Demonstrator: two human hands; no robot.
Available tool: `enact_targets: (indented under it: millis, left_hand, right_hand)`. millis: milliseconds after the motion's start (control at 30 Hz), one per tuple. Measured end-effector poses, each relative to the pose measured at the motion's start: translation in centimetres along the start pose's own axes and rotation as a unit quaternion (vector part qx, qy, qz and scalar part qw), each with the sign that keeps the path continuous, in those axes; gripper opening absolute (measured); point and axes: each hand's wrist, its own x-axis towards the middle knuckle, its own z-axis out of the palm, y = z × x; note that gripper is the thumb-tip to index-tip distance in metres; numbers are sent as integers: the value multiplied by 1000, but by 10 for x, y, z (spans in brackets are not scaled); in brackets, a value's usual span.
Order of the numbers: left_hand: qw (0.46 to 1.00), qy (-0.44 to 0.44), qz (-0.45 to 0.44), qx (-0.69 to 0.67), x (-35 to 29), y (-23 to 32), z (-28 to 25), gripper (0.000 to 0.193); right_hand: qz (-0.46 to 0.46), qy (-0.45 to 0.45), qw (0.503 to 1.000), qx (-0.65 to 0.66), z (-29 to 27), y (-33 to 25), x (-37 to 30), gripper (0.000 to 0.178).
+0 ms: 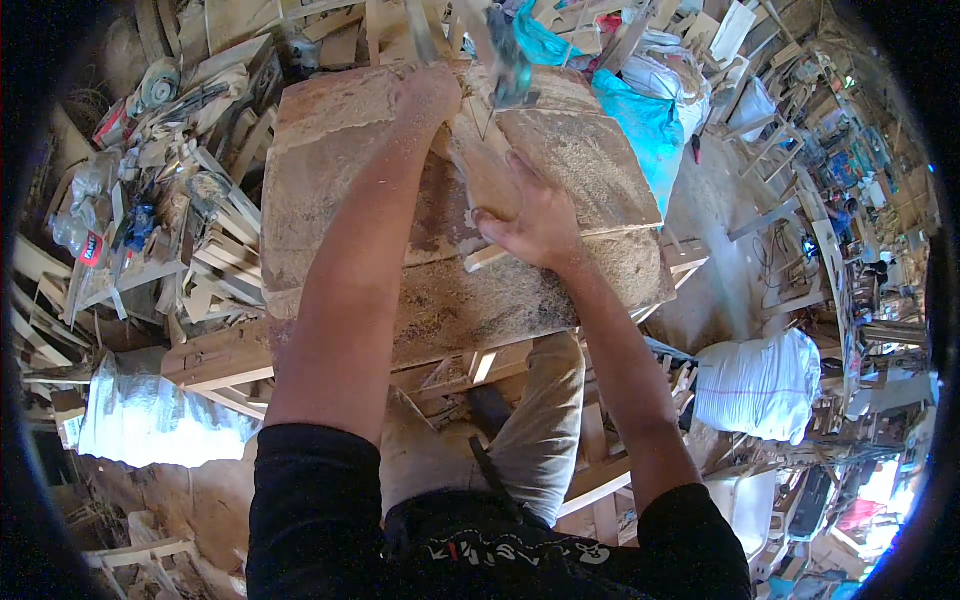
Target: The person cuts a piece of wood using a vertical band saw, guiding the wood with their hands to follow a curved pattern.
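At your far left, one heap of wood scraps comes close to the desk, and one white bundle sits beyond the desk's near-left corner. Inside the left edge, the top lies open under sawdust (room there for your forearm). That forearm reaches almost straight up to your left grip, near the far edge; its fingers are blurred, so I cannot tell whether it is spread or pinching. Mid-desk, between your two grips, lies one pale wood piece, with one blurred machine part by its far end. One small offcut lies below your right thumb. Your right forearm slants up and inward; your right grip is spread, thumb well away from the fingers, against the piece's right side. Rightward the top is open to its edge, beyond which are one blue bag and, lower, one white sack.
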Motion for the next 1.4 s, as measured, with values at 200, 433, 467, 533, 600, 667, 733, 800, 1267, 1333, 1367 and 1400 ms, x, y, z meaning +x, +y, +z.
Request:
enact_targets:
  millis: [200, 433, 467, 533, 600, 667, 733, 800, 1267, 1333, 1367, 1400]
  left_hand:
    - [998, 41, -15, -48, -4, 10, -2, 46]
    - [991, 64, 109, 52, -8, 26, 1, 38]
    - [995, 45, 84, 37, -6, 26, 0, 38]
    - [999, 23, 28, 6, 0, 10, -3, 39]
    - [998, 23, -5, -55, -1, 19, -2, 40]
    - [997, 21, -1, -72, -3, 31, -2, 39]
    - [999, 9, 26, -25, 0, 28, -4, 39]
    - [999, 12, 50, -4, 2, 19, -3, 38]
    - [995, 71, 62, -45, 9, 15, 2, 36]
    - [994, 78, 79, -12, 16, 3, 3, 36]
    - [993, 80, 81, 0, 20, -6, 0, 36]
    - [994, 71, 82, -10, 18, 0, 1, 37]
  right_hand:
    - [-2, -12, 1000, -28, 5, 12, 1, 107]
    - [16, 4, 999, -35, 5, 20, -2, 106]
    - [21, 0, 1000, -21, 4, 19, -1, 106]
    - [42, -24, 998, -30, 5, 2, 5, 105]
    - [61, -30, 997, -37, 6, 4, 5, 104]
    - [62, -17, 997, -30, 5, 10, 2, 103]
    - [31, 10, 999, -29, 7, 10, 4, 102]
    - [25, 15, 999, -24, 8, 7, 6, 102]
    - [69, 0, 997, -45, 11, -4, 13, 102]
    - [49, 14, 997, -53, 16, -6, 16, 101]
    - [37, 22, 998, -55, 19, -8, 18, 100]
    - [45, 19, 998, -50, 18, -7, 17, 99]
